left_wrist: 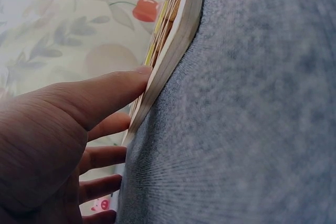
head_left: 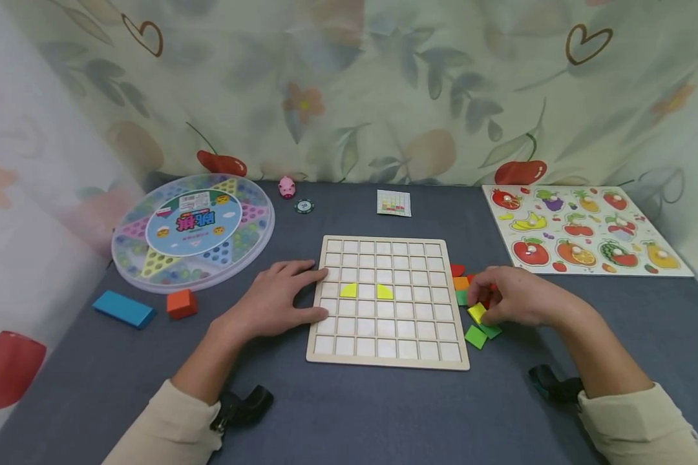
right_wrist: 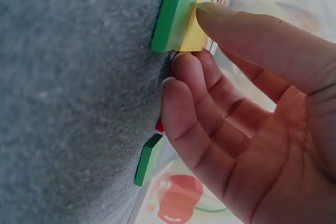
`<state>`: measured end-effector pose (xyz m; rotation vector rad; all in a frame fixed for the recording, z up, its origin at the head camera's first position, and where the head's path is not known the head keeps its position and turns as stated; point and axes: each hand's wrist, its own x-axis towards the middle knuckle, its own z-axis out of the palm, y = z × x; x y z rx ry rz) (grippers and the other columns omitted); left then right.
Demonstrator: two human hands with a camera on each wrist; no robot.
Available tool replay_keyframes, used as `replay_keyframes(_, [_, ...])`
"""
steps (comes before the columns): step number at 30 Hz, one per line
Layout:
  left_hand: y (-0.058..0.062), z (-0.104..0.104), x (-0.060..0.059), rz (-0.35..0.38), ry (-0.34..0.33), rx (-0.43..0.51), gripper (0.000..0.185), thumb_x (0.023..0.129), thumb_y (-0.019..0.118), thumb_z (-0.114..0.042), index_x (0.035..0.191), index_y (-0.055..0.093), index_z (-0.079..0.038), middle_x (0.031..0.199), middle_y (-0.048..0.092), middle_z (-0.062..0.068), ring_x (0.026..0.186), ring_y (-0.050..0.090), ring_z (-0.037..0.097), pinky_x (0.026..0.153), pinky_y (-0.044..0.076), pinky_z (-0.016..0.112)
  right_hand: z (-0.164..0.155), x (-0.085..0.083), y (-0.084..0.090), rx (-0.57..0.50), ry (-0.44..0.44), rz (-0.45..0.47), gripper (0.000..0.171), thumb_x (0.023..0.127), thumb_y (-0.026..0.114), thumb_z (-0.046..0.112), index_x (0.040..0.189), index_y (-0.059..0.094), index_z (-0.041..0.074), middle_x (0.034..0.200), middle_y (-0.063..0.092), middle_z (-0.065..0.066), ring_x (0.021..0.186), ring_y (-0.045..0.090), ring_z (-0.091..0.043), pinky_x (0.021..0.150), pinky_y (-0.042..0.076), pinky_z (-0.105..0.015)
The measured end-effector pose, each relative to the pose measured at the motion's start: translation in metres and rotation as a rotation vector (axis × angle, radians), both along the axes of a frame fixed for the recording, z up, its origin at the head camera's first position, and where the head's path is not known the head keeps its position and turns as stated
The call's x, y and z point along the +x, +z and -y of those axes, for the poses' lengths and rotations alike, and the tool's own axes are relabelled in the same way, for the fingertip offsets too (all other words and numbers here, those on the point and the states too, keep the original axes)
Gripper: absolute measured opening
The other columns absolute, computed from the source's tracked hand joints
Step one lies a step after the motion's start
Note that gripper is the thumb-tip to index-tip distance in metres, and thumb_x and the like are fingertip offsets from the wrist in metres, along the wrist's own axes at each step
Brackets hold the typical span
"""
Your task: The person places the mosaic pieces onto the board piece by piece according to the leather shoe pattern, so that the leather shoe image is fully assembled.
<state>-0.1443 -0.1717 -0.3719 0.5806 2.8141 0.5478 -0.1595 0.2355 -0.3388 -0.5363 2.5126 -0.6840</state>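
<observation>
A wooden grid board [head_left: 386, 329] with white cells lies flat in the middle of the table, two yellow rounded pieces [head_left: 348, 290] set in its cells. Along its left edge rests my left hand [head_left: 273, 297], fingers spread; in the left wrist view the thumb [left_wrist: 118, 87] touches the board's side. To the right of the board, my right hand [head_left: 514, 297] pinches a yellow tile [right_wrist: 193, 32] between thumb and fingertips. That tile lies against a green tile [right_wrist: 173, 17]. Around the hand are more green tiles [head_left: 475, 336], an orange tile [head_left: 461, 283] and red pieces [head_left: 457, 270], partly hidden by the fingers.
At the left stand a round Chinese checkers box [head_left: 250, 252], a blue block [head_left: 123, 309] and an orange block [head_left: 181, 304]. Behind the board are a pig figure [head_left: 287, 187], a chip [head_left: 304, 206] and a pattern card [head_left: 393, 203]. A fruit puzzle board [head_left: 587, 245] lies back right.
</observation>
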Motion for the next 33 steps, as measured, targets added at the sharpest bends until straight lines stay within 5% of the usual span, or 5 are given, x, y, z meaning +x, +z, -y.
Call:
replay_keyframes(9, [0.002,0.002,0.0,0.005,-0.005,-0.005,0.076,0.093,0.071,-0.053,0.158,0.045,-0.024,0.165,0.038,0.012,0.151,0.031,0.042,0.117,0.027,0.068,0.004,0.0,0.003,0.003,0.008,-0.001,0.021,0.079,0.078,0.005,0.092,0.064,0.013,0.084,0.059,-0.001,0.077,0.055,-0.019,0.066,0.047,-0.03])
replay_keyframes(21, [0.003,0.0,0.001,0.01,-0.008,-0.002,0.076,0.093,0.071,-0.053,0.159,0.045,-0.024,0.166,0.037,0.013,0.151,0.03,0.042,0.117,0.027,0.069,0.004,-0.008,0.013,-0.026,0.003,-0.017,0.018,0.092,0.076,0.013,0.11,0.077,0.012,0.088,0.067,0.001,0.082,0.059,-0.017,0.069,0.051,-0.031])
replay_keyframes(27, [0.002,0.0,0.001,0.015,-0.01,-0.004,0.076,0.094,0.07,-0.054,0.159,0.044,-0.024,0.166,0.037,0.012,0.151,0.03,0.041,0.118,0.027,0.068,0.022,-0.008,0.022,-0.071,-0.037,-0.038,0.022,0.091,0.078,0.018,0.112,0.075,0.012,0.088,0.066,-0.001,0.079,0.06,-0.019,0.068,0.053,-0.031])
replay_keyframes(33, [0.003,-0.001,0.001,0.016,-0.005,-0.006,0.076,0.094,0.07,-0.054,0.159,0.044,-0.025,0.166,0.037,0.012,0.152,0.03,0.041,0.118,0.026,0.068,0.045,-0.014,0.025,-0.102,0.025,-0.031,0.016,0.092,0.076,0.015,0.108,0.078,0.012,0.086,0.067,-0.001,0.08,0.06,-0.019,0.071,0.053,-0.033])
